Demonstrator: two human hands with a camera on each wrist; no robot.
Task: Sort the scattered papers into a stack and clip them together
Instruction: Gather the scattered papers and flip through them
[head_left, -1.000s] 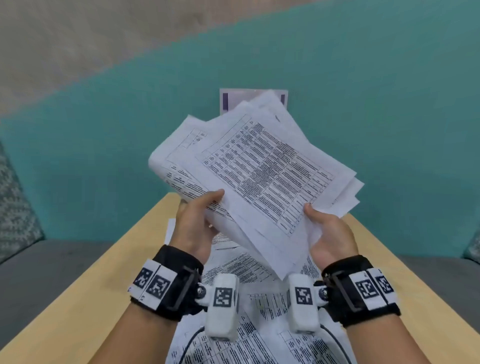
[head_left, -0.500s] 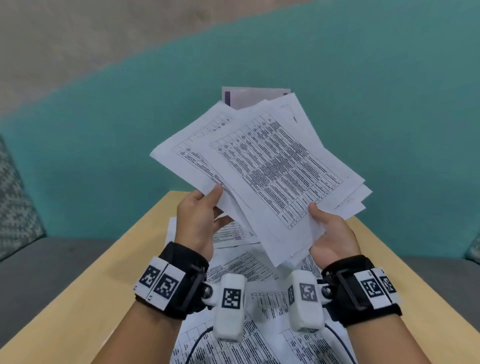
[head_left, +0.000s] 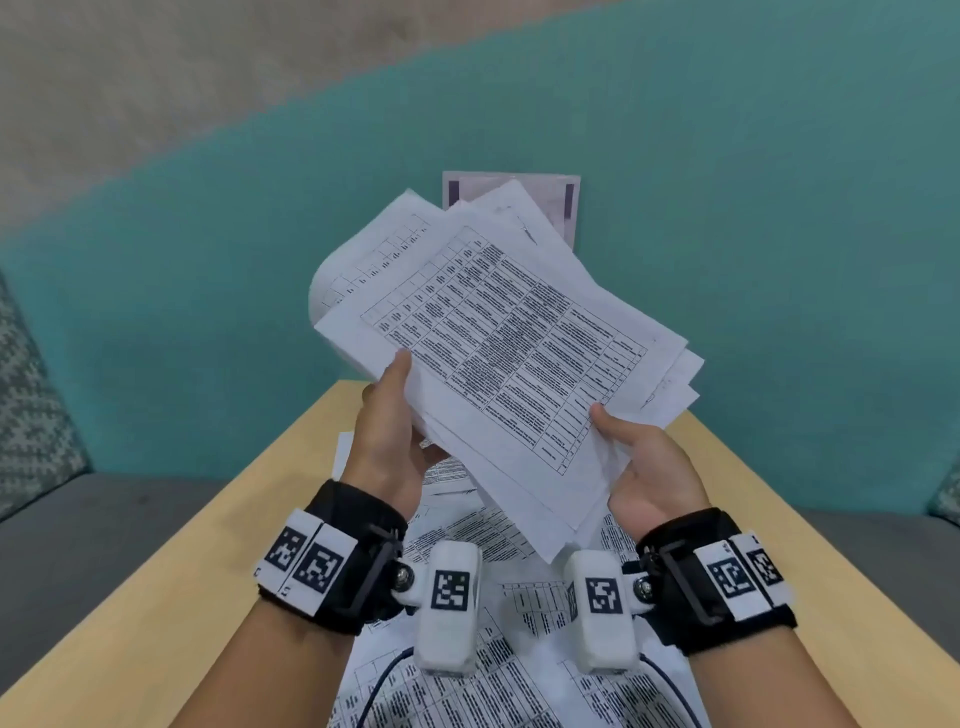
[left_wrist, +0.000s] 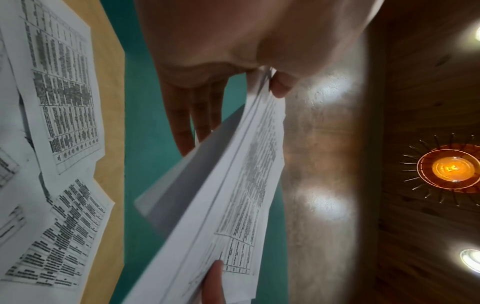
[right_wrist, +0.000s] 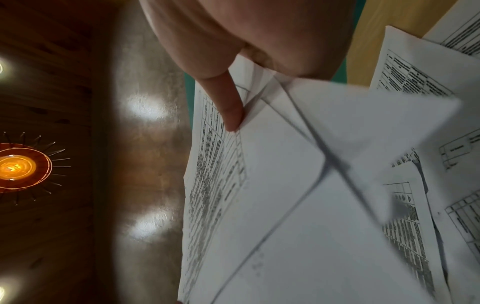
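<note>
White printed paper sheets (head_left: 498, 353) sit fanned, pinched by left hand (head_left: 387, 447) and right hand (head_left: 654, 467); tap edges on the yellow wooden table (head_left: 156, 597) to line them up.

A light wooden table (head_left: 156, 597) carries several loose, overlapping printed sheets (head_left: 519, 691).

printed tables on the held papers (head_left: 498, 332), text too blurred to read

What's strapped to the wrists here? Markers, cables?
Both forearms are bare, no sleeves. The left hand and right hand are ungloved. Each wrist wears a black strap with white square-code tags, plus a white camera pod bearing its own tag. A dark cable leaves each pod.
</note>
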